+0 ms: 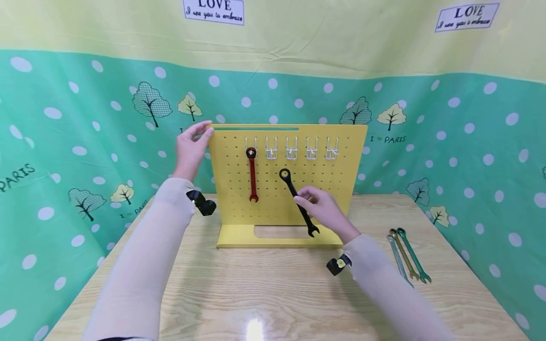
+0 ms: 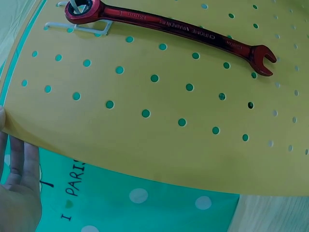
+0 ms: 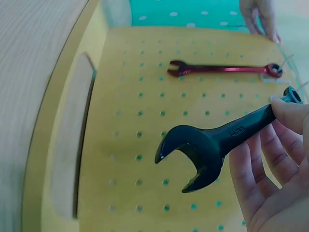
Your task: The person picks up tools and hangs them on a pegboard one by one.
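My right hand pinches a black combination wrench by its shank, in front of the yellow pegboard. The wrench slants, its ring end up and to the left, its open end low and to the right. "14mm" can be read on it in the right wrist view. At the board's upper left corner, my left hand grips the edge between thumb and fingers. A red combination wrench hangs by its ring end from the leftmost white hook.
Several white wire hooks run in a row across the upper board, right of the red wrench. On the wooden table at the right lie three wrenches side by side: a teal one, a gold one and a green one. Patterned cloth surrounds the table.
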The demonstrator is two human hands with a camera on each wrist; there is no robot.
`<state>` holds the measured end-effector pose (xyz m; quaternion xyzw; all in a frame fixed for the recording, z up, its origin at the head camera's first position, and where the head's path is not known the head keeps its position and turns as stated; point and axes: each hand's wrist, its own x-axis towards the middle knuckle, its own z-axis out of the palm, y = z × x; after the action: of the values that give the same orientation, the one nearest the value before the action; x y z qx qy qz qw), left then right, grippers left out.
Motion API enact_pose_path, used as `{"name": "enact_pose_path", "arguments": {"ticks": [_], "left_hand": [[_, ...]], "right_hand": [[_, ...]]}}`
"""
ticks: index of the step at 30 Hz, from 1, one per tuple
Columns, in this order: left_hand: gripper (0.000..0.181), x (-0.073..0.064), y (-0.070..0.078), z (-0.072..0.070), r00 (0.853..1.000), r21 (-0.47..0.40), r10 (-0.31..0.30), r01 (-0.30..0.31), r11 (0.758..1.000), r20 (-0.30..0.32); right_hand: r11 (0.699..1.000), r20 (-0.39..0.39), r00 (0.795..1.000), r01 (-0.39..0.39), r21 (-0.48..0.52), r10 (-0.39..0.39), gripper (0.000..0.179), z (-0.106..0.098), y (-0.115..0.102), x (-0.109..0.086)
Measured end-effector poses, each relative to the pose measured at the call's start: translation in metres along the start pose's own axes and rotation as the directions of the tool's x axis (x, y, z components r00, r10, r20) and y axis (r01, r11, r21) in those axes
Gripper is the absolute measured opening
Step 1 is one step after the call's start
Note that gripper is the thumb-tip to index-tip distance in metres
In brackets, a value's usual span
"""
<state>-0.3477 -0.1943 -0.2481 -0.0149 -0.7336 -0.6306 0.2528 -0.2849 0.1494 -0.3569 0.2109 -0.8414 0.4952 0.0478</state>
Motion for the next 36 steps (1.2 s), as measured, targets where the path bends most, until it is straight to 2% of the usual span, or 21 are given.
{"name": "enact_pose_path", "arguments": {"ticks": [11, 17, 27, 36], "left_hand": [[0.037, 0.0, 0.0, 0.0, 1.0, -0.002, 0.007, -0.007, 1.0, 0.001], [0.037, 0.0, 0.0, -0.001, 1.0, -0.003, 0.0, 0.0, 1.0, 0.003], [0.036, -0.001, -0.001, -0.001, 1.0, 0.011, -0.004, 0.004, 1.0, -0.004], [0.035, -0.001, 0.0, 0.0, 1.0, -0.008, 0.005, -0.005, 1.0, -0.001]], "right_hand": [[0.996, -0.031, 0.997, 0.066, 0.054, -0.064, 0.029, 0.015, -0.027, 0.017], [0.99, -0.05, 0.996, 0.081, 0.119, -0.075, 0.028, 0.019, -0.036, 0.023], [0.983, -0.057, 0.996, 0.076, 0.165, -0.068, 0.027, 0.026, -0.034, 0.031], [0.97, -0.068, 0.998, 0.005, 0.242, 0.012, 0.027, 0.036, -0.027, 0.036]]}}
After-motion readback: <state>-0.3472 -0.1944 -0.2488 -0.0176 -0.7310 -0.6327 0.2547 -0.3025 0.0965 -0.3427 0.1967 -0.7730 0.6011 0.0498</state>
